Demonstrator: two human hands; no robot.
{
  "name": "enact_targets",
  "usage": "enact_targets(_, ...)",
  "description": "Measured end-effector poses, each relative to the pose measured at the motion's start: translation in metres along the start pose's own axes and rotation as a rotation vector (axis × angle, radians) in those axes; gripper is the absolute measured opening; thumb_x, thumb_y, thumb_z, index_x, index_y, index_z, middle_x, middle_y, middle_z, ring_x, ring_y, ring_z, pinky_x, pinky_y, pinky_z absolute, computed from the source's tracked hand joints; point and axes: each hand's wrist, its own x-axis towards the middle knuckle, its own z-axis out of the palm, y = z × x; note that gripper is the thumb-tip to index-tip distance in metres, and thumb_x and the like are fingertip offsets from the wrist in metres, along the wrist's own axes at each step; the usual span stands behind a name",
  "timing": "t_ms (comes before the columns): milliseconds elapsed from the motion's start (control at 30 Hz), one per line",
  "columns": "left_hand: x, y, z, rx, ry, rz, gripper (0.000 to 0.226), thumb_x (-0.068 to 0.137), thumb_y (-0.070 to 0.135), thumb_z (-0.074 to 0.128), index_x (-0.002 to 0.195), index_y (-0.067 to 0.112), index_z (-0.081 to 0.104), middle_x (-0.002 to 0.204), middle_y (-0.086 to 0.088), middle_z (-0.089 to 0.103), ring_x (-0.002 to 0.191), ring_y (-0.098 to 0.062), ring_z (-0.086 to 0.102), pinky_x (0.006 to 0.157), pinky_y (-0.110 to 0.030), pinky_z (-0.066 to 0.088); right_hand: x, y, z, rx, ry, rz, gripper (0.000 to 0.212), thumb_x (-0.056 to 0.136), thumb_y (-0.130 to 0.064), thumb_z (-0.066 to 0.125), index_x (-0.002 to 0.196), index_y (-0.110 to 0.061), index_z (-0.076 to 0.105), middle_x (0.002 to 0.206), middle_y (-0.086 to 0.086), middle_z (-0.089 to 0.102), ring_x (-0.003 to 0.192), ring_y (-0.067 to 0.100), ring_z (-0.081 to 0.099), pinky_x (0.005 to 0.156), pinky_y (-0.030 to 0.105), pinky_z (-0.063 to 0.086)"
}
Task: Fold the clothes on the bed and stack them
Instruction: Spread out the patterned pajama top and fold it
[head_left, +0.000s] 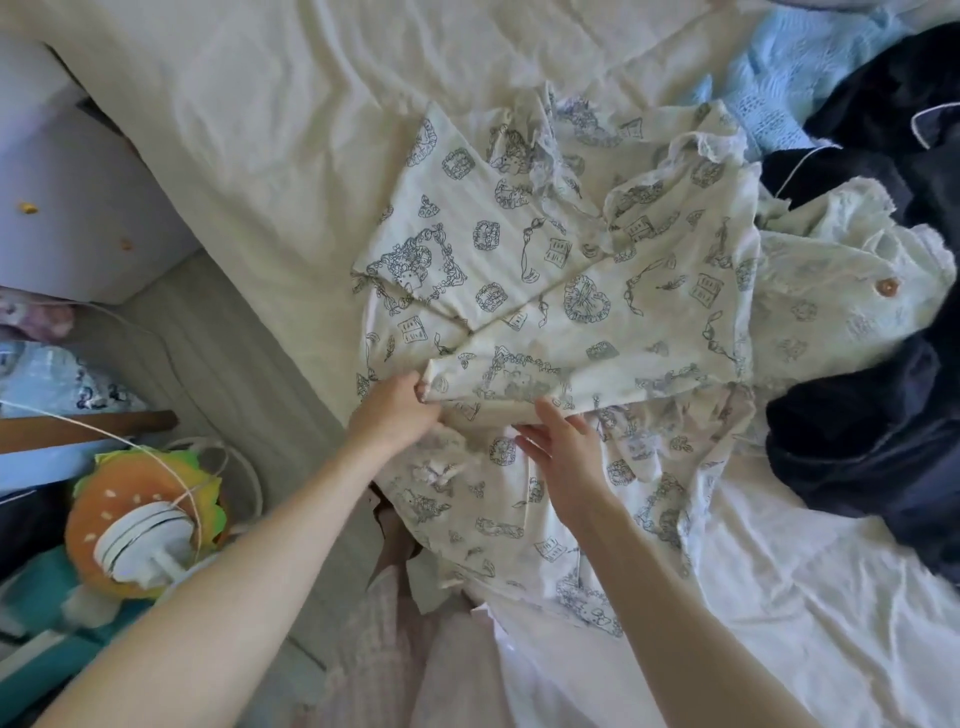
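The printed garment (550, 291) is lying spread across the middle of the bed (234, 130), partly folded, with a folded-over flap ending just in front of the person. The left hand (397, 410) is pinching the near-left corner of that flap, its fingers (423, 387) curled round the cloth. The right hand (563, 457) is resting flat beside it, straight and holding nothing, its fingertips tucking under the flap's edge.

The risk, as I judge it, is the fold going crooked: only one corner is being gripped, so pulling could drag the loose layers underneath and bunch them. The garment's near end is hanging over the mattress edge and could slide off. To the right, the dark clothes (872, 415) and a cream buttoned piece (841, 301) are crowding and overlapping it, so they may get caught in the fold.
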Motion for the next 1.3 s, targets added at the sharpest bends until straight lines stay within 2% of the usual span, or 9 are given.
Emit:
enact_targets(67,0.012,-0.011,-0.033,-0.084,-0.092,-0.028,0.016,0.09,0.021,0.057,0.075,0.023,0.053,0.076,0.007,0.054,0.068,-0.008,0.05,0.054,-0.02,0.03,-0.001,-0.001,-0.003,-0.01,0.031,-0.004,0.024,0.094,-0.019,0.056,0.101,0.004,0.056,0.093,0.017,0.067,0.086,0.023,0.067,0.075,0.026,0.056)
enact_targets(167,0.021,-0.033,-0.071,-0.197,-0.064,-0.065,0.006,0.093,0.031,0.056,0.092,0.026,0.059,0.094,0.008,0.061,0.076,-0.001,0.054,0.058,-0.016,0.035,-0.001,0.002,-0.006,0.029,-0.007,0.015,0.024,0.094,-0.024,0.056,0.1,0.0,0.052,0.094,0.016,0.061,0.091,0.025,0.067,0.082,0.033,0.055)
enact_targets(333,0.003,-0.045,-0.054,-0.328,-0.26,-0.228,0.048,0.081,0.061,0.057,0.11,0.024,0.049,0.098,0.011,0.055,0.088,-0.005,0.054,0.066,-0.021,0.04,-0.003,0.018,0.003,0.049,-0.136,0.125,0.013,0.091,-0.02,0.06,0.087,-0.008,0.057,0.089,0.006,0.063,0.09,0.018,0.062,0.086,0.033,0.054)
enact_targets(500,-0.01,-0.055,-0.021,-0.416,-0.017,-0.254,0.019,0.087,0.026,0.064,0.096,0.01,0.06,0.085,-0.001,0.062,0.074,-0.016,0.058,0.062,-0.026,0.042,-0.006,0.017,0.029,-0.078,-0.155,0.051,0.011,0.093,-0.016,0.057,0.1,-0.008,0.062,0.097,0.004,0.067,0.095,0.015,0.064,0.09,0.03,0.051)
enact_targets(633,-0.028,-0.07,-0.045,-0.803,-0.12,-0.158,0.022,0.083,0.027,0.068,0.1,0.013,0.066,0.096,-0.01,0.072,0.089,-0.027,0.067,0.079,-0.039,0.049,-0.022,0.014,0.037,-0.123,-0.189,-0.057,0.012,0.094,-0.018,0.056,0.085,-0.012,0.052,0.077,0.002,0.068,0.078,0.021,0.071,0.077,0.026,0.057)
enact_targets(767,-0.039,-0.091,-0.057,-1.07,-0.174,-0.2,0.035,0.079,0.025,0.066,0.109,0.008,0.061,0.089,-0.01,0.073,0.071,-0.023,0.07,0.055,-0.031,0.057,-0.033,0.022,0.034,-0.209,-0.209,-0.098,0.019,0.093,-0.021,0.057,0.079,-0.009,0.058,0.069,-0.002,0.065,0.075,0.013,0.067,0.078,0.027,0.057)
enact_targets(867,-0.044,-0.105,-0.043,-0.921,-0.232,-0.342,0.023,0.091,0.016,0.059,0.111,0.005,0.058,0.087,-0.017,0.067,0.064,-0.024,0.068,0.057,-0.036,0.058,-0.031,0.039,0.031,-0.321,-0.136,-0.006,0.018,0.096,-0.021,0.053,0.083,-0.013,0.062,0.079,-0.001,0.065,0.079,0.013,0.062,0.084,0.032,0.053)
enact_targets(1000,-0.031,-0.111,-0.029,-0.47,-0.103,-0.369,0.017,0.097,0.012,0.048,0.113,0.013,0.054,0.114,-0.011,0.057,0.087,-0.019,0.057,0.078,-0.039,0.053,-0.027,0.046,0.013,-0.407,0.008,0.092,0.014,0.096,-0.018,0.052,0.092,-0.011,0.063,0.082,0.003,0.063,0.076,0.016,0.057,0.078,0.032,0.051)
enact_targets(1300,0.03,0.01,-0.047,-0.018,0.179,0.326,0.023,0.094,0.009,0.045,0.115,0.01,0.055,0.118,-0.007,0.05,0.11,-0.02,0.049,0.09,-0.024,0.038,-0.001,-0.06,-0.052,-0.854,0.428,-0.449,0.028,0.097,-0.022,0.044,0.102,-0.003,0.063,0.083,0.006,0.066,0.076,0.024,0.062,0.074,0.039,0.054)
